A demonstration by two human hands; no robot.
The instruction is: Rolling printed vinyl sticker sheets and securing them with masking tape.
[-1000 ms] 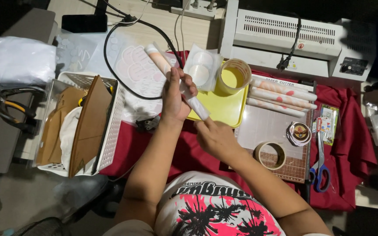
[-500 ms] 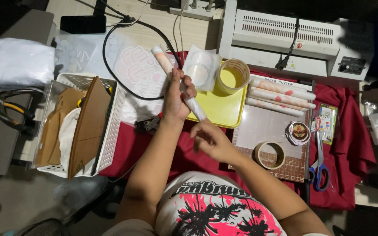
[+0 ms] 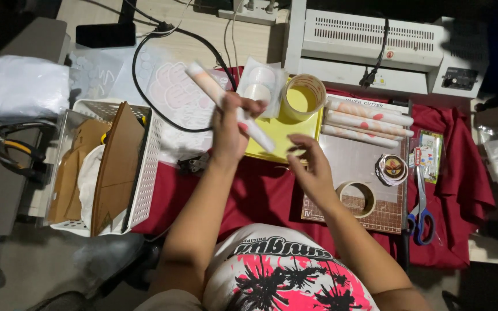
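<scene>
Two hands work above a crowded bench in the head view. The left hand (image 3: 229,129) is clenched around a rolled paper tube (image 3: 229,106), white with pale pink marks, which slants from upper left to lower right over the edge of the yellow tray (image 3: 278,147). The right hand (image 3: 312,167) is released, fingers spread and holding nothing, just below and to the right of the tube's lower end, not touching it.

Only one fist holds the roll, so it could spring loose and unwind, or its lower end could dip. That end hangs close to the cup of yellow liquid (image 3: 302,97) standing on the tray; a careless swing might tip the cup and wet the other rolled sheets (image 3: 367,119) lying beside it on the paper cutter board (image 3: 355,190).

The tape roll (image 3: 357,197) lies on the board near the right wrist, and the blue-handled scissors (image 3: 421,201) sit farther right on the red cloth (image 3: 260,196); a blind reach could knock either off. A black cable (image 3: 162,118) loops behind the left hand and could snag the tube's upper end.
</scene>
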